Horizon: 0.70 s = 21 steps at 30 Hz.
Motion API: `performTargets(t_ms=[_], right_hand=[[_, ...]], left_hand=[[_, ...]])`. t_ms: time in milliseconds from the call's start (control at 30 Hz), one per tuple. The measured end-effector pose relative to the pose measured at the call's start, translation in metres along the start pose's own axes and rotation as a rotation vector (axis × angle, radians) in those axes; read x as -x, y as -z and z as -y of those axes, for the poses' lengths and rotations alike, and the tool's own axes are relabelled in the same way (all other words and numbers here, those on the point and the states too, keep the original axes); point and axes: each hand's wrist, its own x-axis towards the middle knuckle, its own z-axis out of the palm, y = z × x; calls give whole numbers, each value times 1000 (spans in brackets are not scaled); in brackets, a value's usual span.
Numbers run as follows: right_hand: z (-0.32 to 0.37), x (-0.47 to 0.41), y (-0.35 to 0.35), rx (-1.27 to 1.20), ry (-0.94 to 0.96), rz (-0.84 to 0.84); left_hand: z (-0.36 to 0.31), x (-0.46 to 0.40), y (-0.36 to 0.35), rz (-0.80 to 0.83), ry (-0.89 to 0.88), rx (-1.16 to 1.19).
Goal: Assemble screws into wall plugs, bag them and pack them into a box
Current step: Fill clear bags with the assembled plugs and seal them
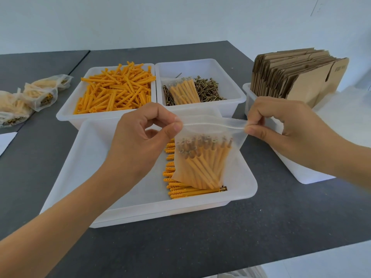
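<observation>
Your left hand [140, 137] pinches the top left corner of a clear zip bag [202, 155] betw. thumb and forefinger; other fingers curled in. Your right hand [281, 125] pinches the top right corner the same way, so the bag's zip edge is stretched level betw. both hands, centre of frame. Whether the zip is sealed: can't tell.

Bag contents: bundle of orange wall plugs w/ screws [202, 163] fitted, screw heads up, tips down. Bag hangs over the nearest white tray [84, 177], lower centre; whether its bottom touches what lies beneath can't be told.

In that tray, under and left of the bag: row of assembled plugs [180, 190] lying flat, roughly side by side, partly hidden by the bag.

Upper centre-left: white tray of loose orange wall plugs [116, 91], piled at mixed angles. Just right of it, touching side by side: white tray of loose brass-coloured screws [208, 90], w/ one filled bag [183, 90] lying on top of the screws, left of tray centre.

Upper right: white bin [248, 97] holding a stack of flattened cardboard boxes [291, 77], standing on edge, leaning left. Your right hand is in front of this bin.

Far left edge: several filled bags [38, 95] lying on the dark grey table [200, 247], well apart from the trays. White sheet corner [6, 141] below them at left edge.

Back: plain pale wall [140, 21].
</observation>
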Motion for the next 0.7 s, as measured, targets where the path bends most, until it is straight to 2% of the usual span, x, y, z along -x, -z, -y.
performTargets(t_ms=[233,500,700], right_hand=[[4,-6,-10,-137,55,10],[-6,4,-17,-276,-114,-46],[1,-4,-32,-312,-161,22]], left_hand=[[2,0,-7,34,-28,-21],[10,0,2,34,15,2],[13,-3,-5,96,86,140]])
